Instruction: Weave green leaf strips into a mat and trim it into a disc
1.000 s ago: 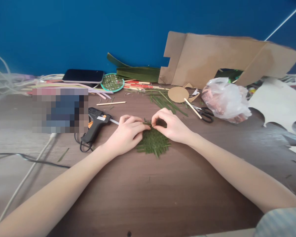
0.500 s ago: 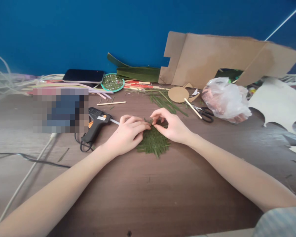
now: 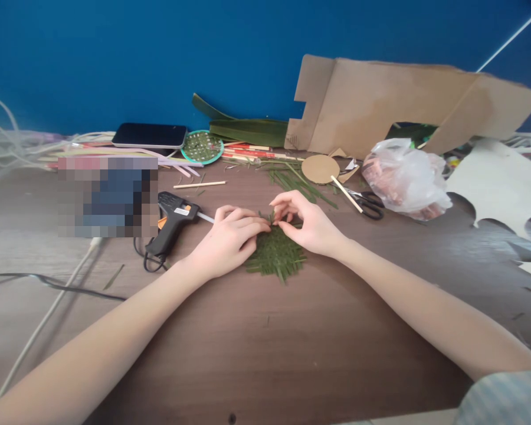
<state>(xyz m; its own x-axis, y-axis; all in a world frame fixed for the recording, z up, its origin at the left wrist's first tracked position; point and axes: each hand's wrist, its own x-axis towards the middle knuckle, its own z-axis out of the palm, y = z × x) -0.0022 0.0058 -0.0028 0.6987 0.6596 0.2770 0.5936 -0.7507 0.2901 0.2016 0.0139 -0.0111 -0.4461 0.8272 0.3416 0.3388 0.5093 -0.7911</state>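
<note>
A small mat woven from green leaf strips (image 3: 278,255) lies on the table, its strip ends sticking out unevenly along the near edge. My left hand (image 3: 232,239) rests over its left side, fingers together and pressing at the far left edge. At the far edge, my right hand (image 3: 307,224) is curled in, with thumb and a bent finger close together on a leaf strip; the index finger is raised off it. The fingers partly hide the strip and the mat's far edge.
A black glue gun (image 3: 172,221) lies left of my left hand. Beyond are a phone (image 3: 150,136), a teal-rimmed woven disc (image 3: 202,147), a cardboard disc (image 3: 320,169), scissors (image 3: 370,206), a plastic bag (image 3: 405,180), loose leaf strips (image 3: 303,184) and folded cardboard (image 3: 376,97).
My right index finger has lifted slightly, away from the thumb. My left hand and the mat stay in place.
</note>
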